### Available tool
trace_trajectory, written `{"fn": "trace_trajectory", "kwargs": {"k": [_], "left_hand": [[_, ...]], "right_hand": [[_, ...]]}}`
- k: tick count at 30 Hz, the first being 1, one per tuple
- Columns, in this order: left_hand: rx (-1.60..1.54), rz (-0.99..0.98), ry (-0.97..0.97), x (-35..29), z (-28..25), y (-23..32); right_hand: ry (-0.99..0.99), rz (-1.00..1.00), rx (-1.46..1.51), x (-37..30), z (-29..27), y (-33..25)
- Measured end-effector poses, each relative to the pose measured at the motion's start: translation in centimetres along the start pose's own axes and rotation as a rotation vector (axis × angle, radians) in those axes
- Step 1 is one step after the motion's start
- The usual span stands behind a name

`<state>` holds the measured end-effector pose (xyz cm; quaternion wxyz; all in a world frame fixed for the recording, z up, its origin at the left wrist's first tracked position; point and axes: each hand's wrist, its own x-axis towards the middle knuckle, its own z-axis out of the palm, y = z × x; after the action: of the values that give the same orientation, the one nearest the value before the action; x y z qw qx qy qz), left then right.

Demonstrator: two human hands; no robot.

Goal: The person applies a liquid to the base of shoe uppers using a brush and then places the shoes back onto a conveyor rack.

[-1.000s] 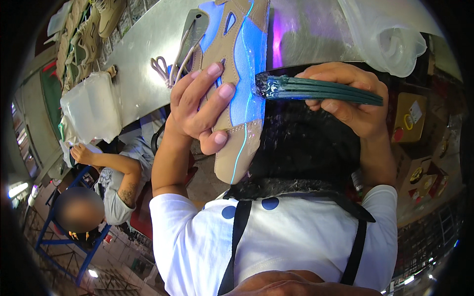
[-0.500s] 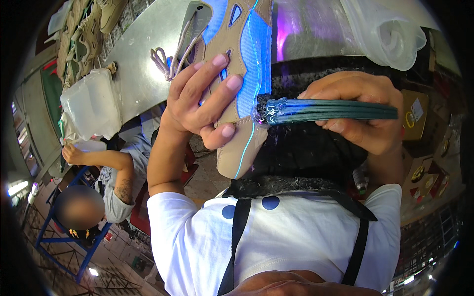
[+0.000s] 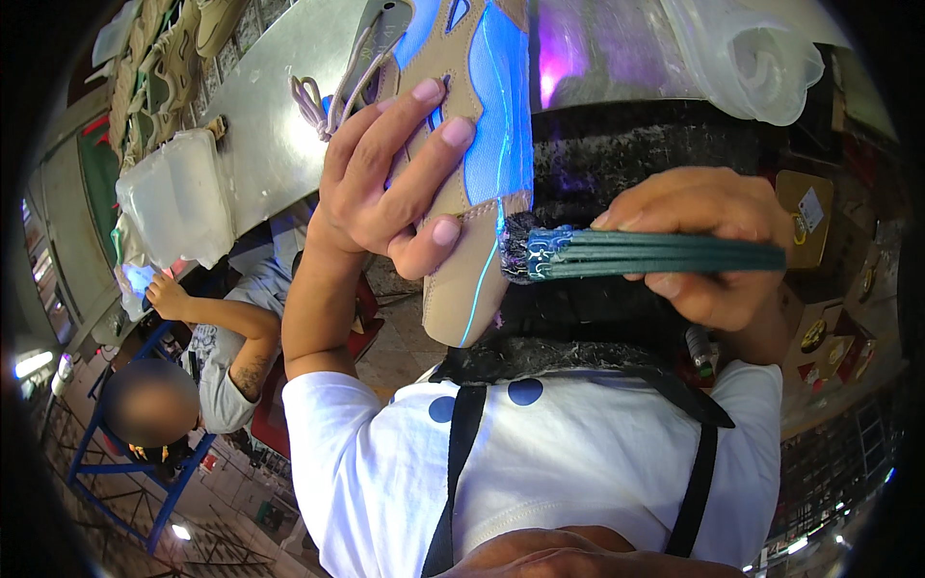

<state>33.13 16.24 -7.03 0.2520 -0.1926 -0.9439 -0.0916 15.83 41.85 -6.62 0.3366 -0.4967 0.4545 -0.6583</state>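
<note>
A beige shoe upper [image 3: 461,289] stretched on a last lies lengthwise before me, its mesh side panel glowing blue. A bright line runs along its lower side to the near end. My left hand [image 3: 381,197] is closed round the upper from the left, fingers spread over its top and thumb towards the near end. In my right hand [image 3: 718,217] is a brush [image 3: 636,254] made of several dark green handles bound together. Its dark bristles touch the right edge of the upper, close to the near end. Loose laces [image 3: 323,111] hang at the upper's left.
The metal bench [image 3: 255,106] lies beyond my hands. A translucent plastic bag [image 3: 752,58] hangs over its right part; a whitish plastic container [image 3: 178,197] stands left. More beige shoes [image 3: 171,72] sit at far left. A seated co-worker's hand [image 3: 171,294] is at the left.
My right hand has drawn the brush nearer to me along the upper's right edge, towards its near end. My left hand keeps its hold. The co-worker's hand has shifted slightly right.
</note>
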Motion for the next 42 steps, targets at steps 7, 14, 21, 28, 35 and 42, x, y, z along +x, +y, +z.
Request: {"fn": "trace_trajectory", "kwargs": {"k": [7,14,21,28,35,42], "left_hand": [[0.049,0.067,0.076,1.2,0.3,0.0],[0.085,0.088,0.081,2.1,0.0,0.3],[0.119,0.091,0.112,3.0,0.0,0.3],[0.133,0.101,0.186,3.9,0.3,-0.2],[0.136,0.087,0.215,4.6,0.4,-0.8],[0.124,-0.049,0.129,6.2,-0.7,-0.5]], "right_hand": [[0.132,-0.266,-0.249,-0.7,2.5,-0.8],[0.094,-0.171,-0.146,-0.8,1.5,-1.7],[0.268,-0.229,-0.147,1.0,3.4,-4.1],[0.251,-0.382,-0.206,-0.3,3.4,-2.8],[0.173,-0.478,-0.438,-0.7,2.8,-4.7],[0.200,-0.462,-0.684,-0.4,3.4,-8.0]]}}
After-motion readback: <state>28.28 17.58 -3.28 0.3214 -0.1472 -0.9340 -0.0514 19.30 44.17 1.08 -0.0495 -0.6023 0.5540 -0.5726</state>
